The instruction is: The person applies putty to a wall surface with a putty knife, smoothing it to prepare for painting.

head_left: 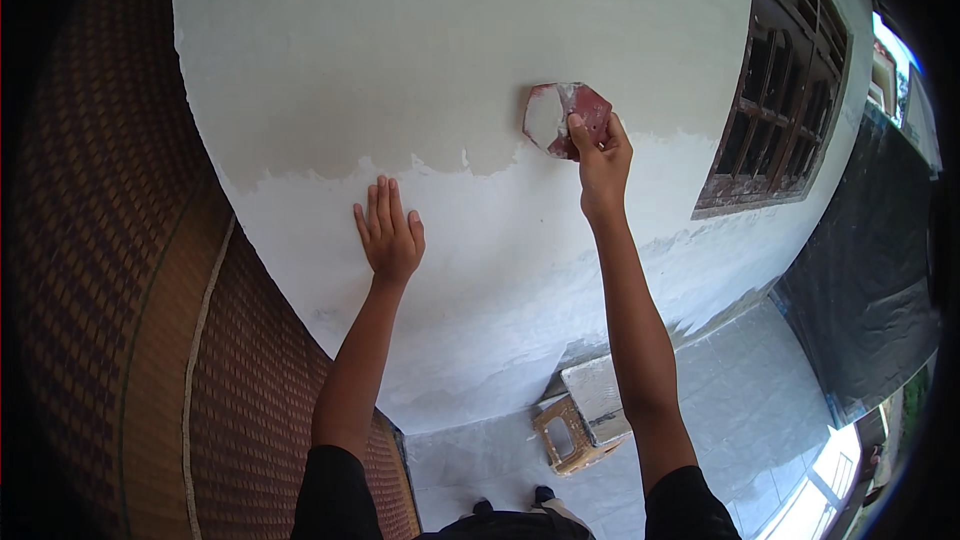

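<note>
My right hand [603,162] grips the lower right edge of a flat, many-sided dark red plate [590,100], its thumb lying on the face. White filler covers much of the plate's left half. The plate is up against the wall [480,230], just above the ragged line where a greyish coat meets the whiter surface below. Lower and to the left, my left hand [392,240] rests flat on the white part of the wall with its fingers stretched upward. Its fingertips come close to that line.
A barred, dark brown window [775,100] is set in the wall at the right. Woven matting [90,240] runs along the left. Below, a tan plastic stool [565,450] stands on the grey tiled floor [740,380] beside a whitish panel [598,398]. A dark sheet [860,270] hangs at the far right.
</note>
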A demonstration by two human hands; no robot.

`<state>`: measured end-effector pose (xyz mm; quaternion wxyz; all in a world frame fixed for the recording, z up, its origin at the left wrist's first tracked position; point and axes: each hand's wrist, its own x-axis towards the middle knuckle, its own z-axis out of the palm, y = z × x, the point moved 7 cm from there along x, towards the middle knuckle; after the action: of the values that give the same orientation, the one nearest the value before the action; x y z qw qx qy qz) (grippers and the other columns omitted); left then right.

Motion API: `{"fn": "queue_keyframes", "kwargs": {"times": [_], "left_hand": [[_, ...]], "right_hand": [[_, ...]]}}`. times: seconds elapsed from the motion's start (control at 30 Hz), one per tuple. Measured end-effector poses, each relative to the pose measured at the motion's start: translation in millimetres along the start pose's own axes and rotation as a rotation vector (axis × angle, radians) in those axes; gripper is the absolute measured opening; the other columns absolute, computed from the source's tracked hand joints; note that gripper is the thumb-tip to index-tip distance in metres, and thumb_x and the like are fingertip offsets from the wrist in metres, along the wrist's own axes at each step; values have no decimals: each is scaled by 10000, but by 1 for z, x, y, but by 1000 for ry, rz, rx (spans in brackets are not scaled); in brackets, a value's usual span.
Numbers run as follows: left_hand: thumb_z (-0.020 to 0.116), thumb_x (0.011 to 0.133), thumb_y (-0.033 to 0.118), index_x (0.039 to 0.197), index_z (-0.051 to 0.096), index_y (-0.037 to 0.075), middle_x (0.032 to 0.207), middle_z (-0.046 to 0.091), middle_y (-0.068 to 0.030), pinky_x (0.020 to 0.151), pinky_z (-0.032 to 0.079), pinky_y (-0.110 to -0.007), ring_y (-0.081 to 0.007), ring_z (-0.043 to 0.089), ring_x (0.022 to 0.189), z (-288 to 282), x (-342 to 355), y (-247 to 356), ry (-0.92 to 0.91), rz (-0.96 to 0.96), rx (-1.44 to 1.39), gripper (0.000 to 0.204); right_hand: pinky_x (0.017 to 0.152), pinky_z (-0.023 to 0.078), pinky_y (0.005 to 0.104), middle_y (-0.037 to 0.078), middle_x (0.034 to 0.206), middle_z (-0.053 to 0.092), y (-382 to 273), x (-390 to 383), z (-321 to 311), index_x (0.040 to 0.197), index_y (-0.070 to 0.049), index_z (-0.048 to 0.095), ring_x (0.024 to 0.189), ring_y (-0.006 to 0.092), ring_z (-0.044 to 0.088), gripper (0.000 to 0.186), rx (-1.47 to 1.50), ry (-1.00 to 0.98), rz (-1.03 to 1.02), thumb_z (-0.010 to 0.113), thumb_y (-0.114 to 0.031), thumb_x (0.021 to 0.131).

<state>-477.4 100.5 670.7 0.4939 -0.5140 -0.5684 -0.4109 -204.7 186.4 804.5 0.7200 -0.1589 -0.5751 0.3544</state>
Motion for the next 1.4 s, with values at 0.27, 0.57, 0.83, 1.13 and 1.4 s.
{"fn": "queue_keyframes", "kwargs": {"times": [0.27, 0.57, 0.83, 1.13, 1.4], "left_hand": [[432, 975, 248, 1439, 402, -9, 1511, 387, -130, 1168, 187, -503, -270, 316, 1422, 1, -1, -2, 24, -19, 15, 532], [416, 973, 226, 1465, 316, -39, 1520, 331, -187, 1166, 147, -538, -332, 281, 1426, 0, 1, -2, -21, -9, 3, 568], [401, 1006, 243, 1505, 245, 0, 1574, 239, -157, 1169, 105, -548, -319, 191, 1468, -10, 1, 7, -103, -143, -76, 577], [394, 1018, 237, 1485, 265, 29, 1537, 271, -179, 1154, 125, -575, -359, 256, 1425, -8, -36, 119, -182, -363, -348, 528], [548, 955, 148, 1191, 610, 18, 1188, 643, -148, 997, 435, -379, -291, 591, 1145, 18, -188, 253, -462, -692, -755, 277]], "right_hand": [[672, 509, 295, 106, 842, 672, 9, 11, 57, 1016, -8, 623, 737, 126, 633, 201, -290, -20, -78, 699, -124, 871], [809, 514, 314, 76, 1026, 656, 28, 46, -77, 1122, -7, 596, 912, 139, 612, 235, 68, 240, 103, 654, -119, 924], [837, 544, 338, 70, 1098, 628, 57, 6, -156, 1217, -29, 546, 959, 171, 629, 313, 189, 180, 161, 644, -127, 936], [860, 520, 317, 52, 1112, 629, 118, -81, -247, 1201, -36, 566, 978, 145, 616, 282, 148, 142, 446, 633, -122, 941], [840, 508, 297, 42, 1071, 638, 186, -172, -355, 1160, -38, 584, 939, 128, 614, 226, 53, 99, 739, 609, -110, 948]]}}
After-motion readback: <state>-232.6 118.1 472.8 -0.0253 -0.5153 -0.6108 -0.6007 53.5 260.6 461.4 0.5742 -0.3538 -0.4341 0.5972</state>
